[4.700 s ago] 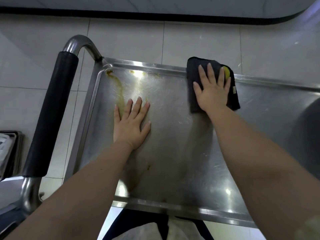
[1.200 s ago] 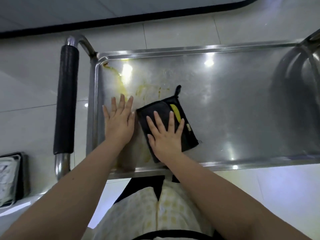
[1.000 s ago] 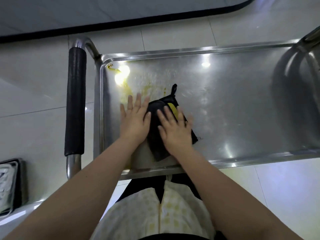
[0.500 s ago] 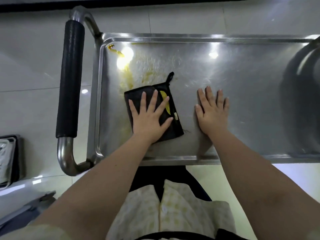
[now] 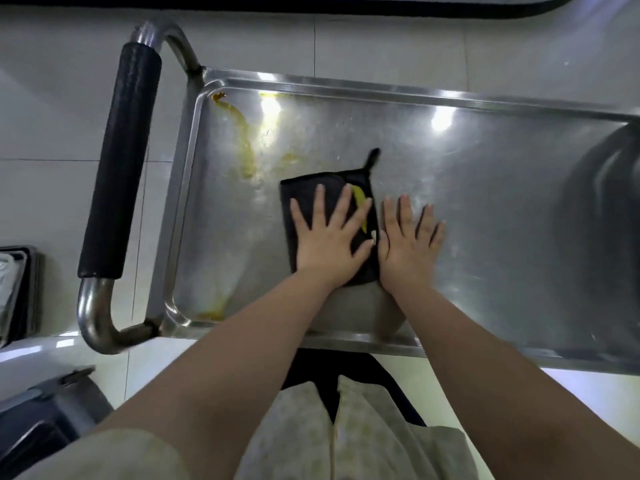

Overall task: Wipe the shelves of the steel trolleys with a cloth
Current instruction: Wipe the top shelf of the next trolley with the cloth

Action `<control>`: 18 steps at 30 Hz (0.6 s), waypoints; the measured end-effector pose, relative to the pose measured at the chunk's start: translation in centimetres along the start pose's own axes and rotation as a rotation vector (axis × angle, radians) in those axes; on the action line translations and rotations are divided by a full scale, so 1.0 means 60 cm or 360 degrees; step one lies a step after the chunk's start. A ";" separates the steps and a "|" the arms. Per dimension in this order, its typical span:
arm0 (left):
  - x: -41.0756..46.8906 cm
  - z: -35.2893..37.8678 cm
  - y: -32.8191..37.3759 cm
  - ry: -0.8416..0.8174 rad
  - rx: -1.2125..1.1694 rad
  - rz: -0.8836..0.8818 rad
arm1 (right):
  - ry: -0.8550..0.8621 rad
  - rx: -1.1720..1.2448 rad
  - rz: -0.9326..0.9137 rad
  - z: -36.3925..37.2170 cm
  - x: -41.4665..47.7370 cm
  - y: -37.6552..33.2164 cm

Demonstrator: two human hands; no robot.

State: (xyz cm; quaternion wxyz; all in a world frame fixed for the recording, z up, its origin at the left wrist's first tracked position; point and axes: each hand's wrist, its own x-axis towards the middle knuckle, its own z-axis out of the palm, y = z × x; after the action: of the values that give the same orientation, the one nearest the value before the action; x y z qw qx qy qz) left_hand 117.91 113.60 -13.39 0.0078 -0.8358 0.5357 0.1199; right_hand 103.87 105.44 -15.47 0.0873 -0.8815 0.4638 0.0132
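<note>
Cloth [image 5: 311, 183], black, pressed under left hand [image 5: 329, 247], has slid rightward to meet right hand [image 5: 408, 251]. Both hands flat, fingers spread. Yellow stain [image 5: 244, 147] near far-left corner of shelf [image 5: 502, 202] remains unwiped.

The left hand [image 5: 329, 242] presses the cloth [image 5: 311, 188] flat on the shelf [image 5: 485, 188]; the right hand [image 5: 408, 244] lies flat beside it.

Pale, glossy floor tiles [image 5: 381, 39] run all round, crossed by thin grout lines. A dark band [image 5: 311, 3] borders them along the far edge. A stack of dark trays [image 5: 19, 289] sits at the far left. In the near left corner stands a grey unit [image 5: 45, 410], too cropped to identify.
</note>
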 end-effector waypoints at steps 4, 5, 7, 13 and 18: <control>0.011 0.003 0.012 0.0020 -0.0001 0.0128 | -0.0016 0.0013 -0.0025 0.000 0.003 0.012; 0.010 0.001 0.000 0.0035 0.0013 0.0151 | -0.0023 0.0010 -0.0022 -0.001 0.005 0.013; 0.008 -0.002 -0.026 0.0057 0.0038 0.0161 | -0.0065 -0.0002 0.0007 -0.004 0.005 0.008; -0.002 0.002 -0.054 0.0113 0.0031 0.0034 | -0.0256 -0.0072 0.0013 -0.025 0.041 0.004; 0.000 -0.001 -0.056 0.0064 0.0024 0.0038 | -0.0290 -0.0084 -0.0040 -0.048 0.127 0.037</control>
State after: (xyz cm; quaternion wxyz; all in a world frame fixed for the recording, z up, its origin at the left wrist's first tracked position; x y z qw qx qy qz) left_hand 120.96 115.04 -13.75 0.0021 -0.8315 0.5466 0.0992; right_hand 106.24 97.51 -13.74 0.1060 -0.8844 0.4424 0.1046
